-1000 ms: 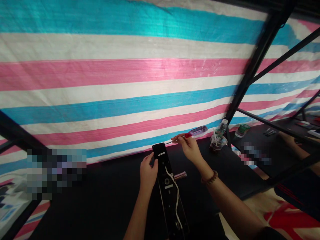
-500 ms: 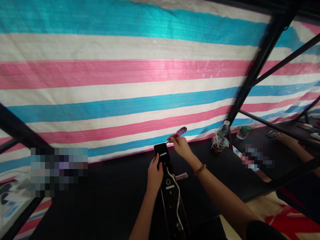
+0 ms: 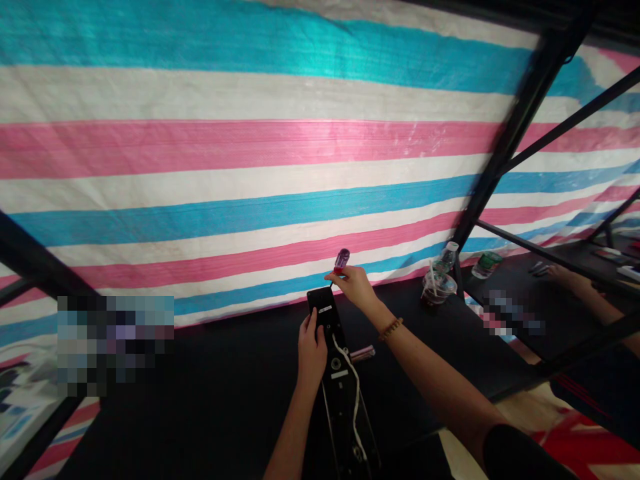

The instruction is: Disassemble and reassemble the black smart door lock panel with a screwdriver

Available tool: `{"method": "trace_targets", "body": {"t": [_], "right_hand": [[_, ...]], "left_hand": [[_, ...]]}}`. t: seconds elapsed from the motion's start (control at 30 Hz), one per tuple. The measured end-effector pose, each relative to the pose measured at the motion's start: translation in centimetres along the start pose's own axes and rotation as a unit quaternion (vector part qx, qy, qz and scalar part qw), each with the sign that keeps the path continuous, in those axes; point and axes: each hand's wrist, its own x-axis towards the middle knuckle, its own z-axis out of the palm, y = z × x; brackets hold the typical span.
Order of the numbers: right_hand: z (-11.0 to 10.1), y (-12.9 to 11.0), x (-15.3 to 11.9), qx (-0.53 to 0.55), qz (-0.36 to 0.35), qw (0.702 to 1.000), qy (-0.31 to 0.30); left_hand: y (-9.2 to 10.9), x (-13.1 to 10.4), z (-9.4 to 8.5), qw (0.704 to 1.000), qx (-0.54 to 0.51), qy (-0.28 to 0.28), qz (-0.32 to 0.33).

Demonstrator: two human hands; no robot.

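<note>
A long black panel [image 3: 340, 400] with white labels and a pale cable [image 3: 357, 393] lies on the black table [image 3: 200, 400]. My left hand [image 3: 313, 343] grips the panel's left edge near its far end, fingers wrapped over it. In my right hand [image 3: 347, 280] is a screwdriver [image 3: 342, 259] with a purple and red handle, pinched by the fingers, its handle up and its shaft down at the panel's far right corner. The tip is too small to make out. A second pinkish handle [image 3: 363, 353] lies beside the panel's right edge.
At the back right stand a plastic cup [image 3: 439, 288] with a straw, a clear bottle [image 3: 449, 255] and a green-labelled container [image 3: 487, 265]. Another person's hand [image 3: 570, 279] is at the far right. Black frame bars [image 3: 500, 160] cross the right side.
My right hand has moved slightly left, and the screwdriver has gone from leaning right to nearly upright. My left hand keeps its hold on the panel.
</note>
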Motion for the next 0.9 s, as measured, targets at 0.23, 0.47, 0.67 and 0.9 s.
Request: {"method": "trace_targets", "body": {"t": [0.23,0.47,0.67,0.9], "right_hand": [[0.1,0.0,-0.1,0.07,0.015,0.994,-0.083],[1.0,-0.1,0.5,-0.006,0.037,0.997,-0.067],[0.2,0.0,0.8,-0.034,0.008,0.991,-0.127],[-0.1,0.2,1.3,-0.055,-0.002,0.991,-0.124]], "left_hand": [[-0.3,-0.7,0.6,0.999,-0.02,0.029,0.01],[-0.5,-0.5,0.2,0.999,-0.017,0.028,0.013],[-0.4,-0.6,0.2,1.0,-0.019,0.024,0.009],[0.0,-0.6,0.0,1.0,-0.019,0.021,0.002]]}}
